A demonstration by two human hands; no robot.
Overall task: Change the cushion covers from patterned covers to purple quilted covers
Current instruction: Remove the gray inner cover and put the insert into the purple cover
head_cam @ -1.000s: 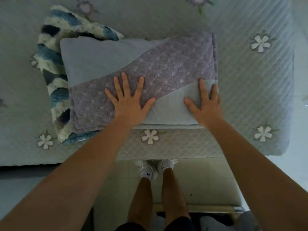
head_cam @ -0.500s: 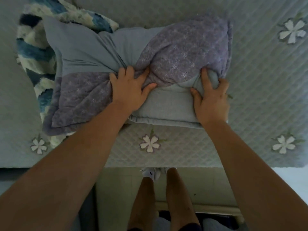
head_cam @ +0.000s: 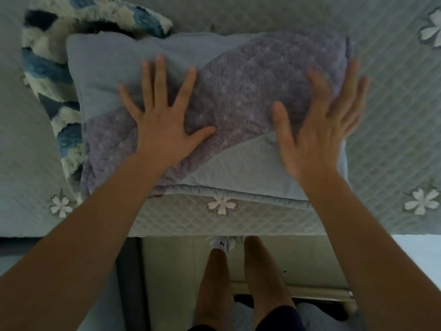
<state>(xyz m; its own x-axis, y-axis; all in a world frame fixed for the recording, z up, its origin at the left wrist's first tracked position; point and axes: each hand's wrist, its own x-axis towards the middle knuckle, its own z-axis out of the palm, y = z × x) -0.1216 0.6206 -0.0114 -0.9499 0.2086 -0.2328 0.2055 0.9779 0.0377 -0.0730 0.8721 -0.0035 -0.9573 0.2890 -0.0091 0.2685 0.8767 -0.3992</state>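
On bedspread (head_cam: 393, 120), cushion (head_cam: 250, 80) under flat hands (head_cam: 162, 132) (head_cam: 317, 142)

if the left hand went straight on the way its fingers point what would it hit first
Past the far edge of the cushion, the left hand would probably meet the fluffy blue-and-white cover behind it, though depth there is hard to judge.

You are looking at only one mark that could be lettering: a small dark sign is showing on the white fabric shoe (head_cam: 221, 243) just below the edge of the pale quilted bedspread (head_cam: 393, 120). It is reading as too small and blurred to make out. Nothing else is carrying legible text, labels, brands or numbers.
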